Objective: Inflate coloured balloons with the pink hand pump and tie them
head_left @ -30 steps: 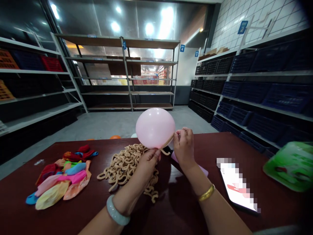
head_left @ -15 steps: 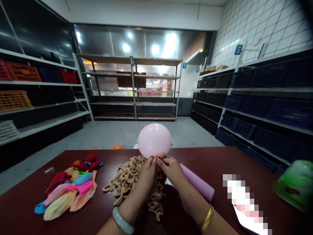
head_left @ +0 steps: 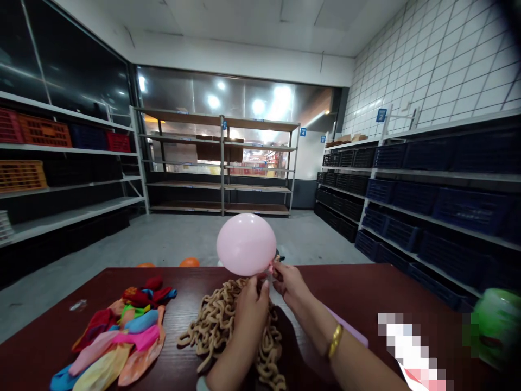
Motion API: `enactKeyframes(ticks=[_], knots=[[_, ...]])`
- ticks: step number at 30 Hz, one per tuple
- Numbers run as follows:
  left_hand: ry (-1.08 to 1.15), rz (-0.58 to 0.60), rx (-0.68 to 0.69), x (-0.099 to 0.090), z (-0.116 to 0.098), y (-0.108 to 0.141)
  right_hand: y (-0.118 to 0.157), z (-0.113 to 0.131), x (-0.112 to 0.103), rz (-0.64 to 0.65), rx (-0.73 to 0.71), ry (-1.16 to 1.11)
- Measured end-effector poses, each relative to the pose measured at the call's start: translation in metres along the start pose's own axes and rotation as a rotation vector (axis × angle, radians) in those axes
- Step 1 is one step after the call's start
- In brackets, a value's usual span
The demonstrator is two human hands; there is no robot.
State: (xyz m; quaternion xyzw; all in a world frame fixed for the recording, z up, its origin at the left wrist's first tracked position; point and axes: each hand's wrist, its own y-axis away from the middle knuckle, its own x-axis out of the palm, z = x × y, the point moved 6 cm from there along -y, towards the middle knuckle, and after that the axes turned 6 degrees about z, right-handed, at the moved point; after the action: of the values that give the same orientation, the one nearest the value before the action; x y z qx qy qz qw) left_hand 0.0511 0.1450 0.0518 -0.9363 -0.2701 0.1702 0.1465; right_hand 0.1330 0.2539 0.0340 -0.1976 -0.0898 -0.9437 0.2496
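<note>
A blown-up pink balloon [head_left: 246, 244] floats its round body above the far edge of the table, its neck turned to the right. My right hand [head_left: 291, 283] pinches that neck between thumb and fingers. Just below the balloon is my left hand [head_left: 253, 304], fingers curled and thumb raised; what lies in them is hidden. Under and around the left hand spreads a heap of tan, knobbly cord [head_left: 217, 317], with strands hanging toward me on its right side. A lilac cylinder [head_left: 352, 331] lies partly behind my right forearm.
Limp balloons in many colours [head_left: 122, 339] lie on the left of the dark red table [head_left: 325, 304]. On the right are a blurred-out white item [head_left: 411, 347] and a green container [head_left: 496, 326]. Orange balloons [head_left: 189, 262] show beyond the edge. Shelves with crates [head_left: 407, 195] line the walls.
The view has tilted up. The balloon has shifted left and its neck now points right. My hands, together at the neck before, have moved apart, the right one staying on it.
</note>
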Motion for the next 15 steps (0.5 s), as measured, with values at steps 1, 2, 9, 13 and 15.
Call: enactKeyframes(ticks=[1,2,9,13,15], knots=[[0.024,-0.026,-0.007,-0.003,0.001,-0.001,-0.012,0.002,0.001,-0.021,-0.001,0.011],[0.041,-0.044,-0.009,-0.006,0.002,-0.002,-0.024,0.004,0.002,-0.044,0.002,0.027],[0.096,-0.133,0.045,-0.011,-0.001,0.003,-0.074,0.019,0.014,-0.019,0.056,0.264],[-0.012,-0.221,0.143,-0.017,-0.018,0.014,-0.075,0.011,0.037,0.143,0.020,0.455],[-0.071,-0.250,0.221,-0.022,-0.032,0.018,-0.070,0.001,0.052,0.231,-0.031,0.538]])
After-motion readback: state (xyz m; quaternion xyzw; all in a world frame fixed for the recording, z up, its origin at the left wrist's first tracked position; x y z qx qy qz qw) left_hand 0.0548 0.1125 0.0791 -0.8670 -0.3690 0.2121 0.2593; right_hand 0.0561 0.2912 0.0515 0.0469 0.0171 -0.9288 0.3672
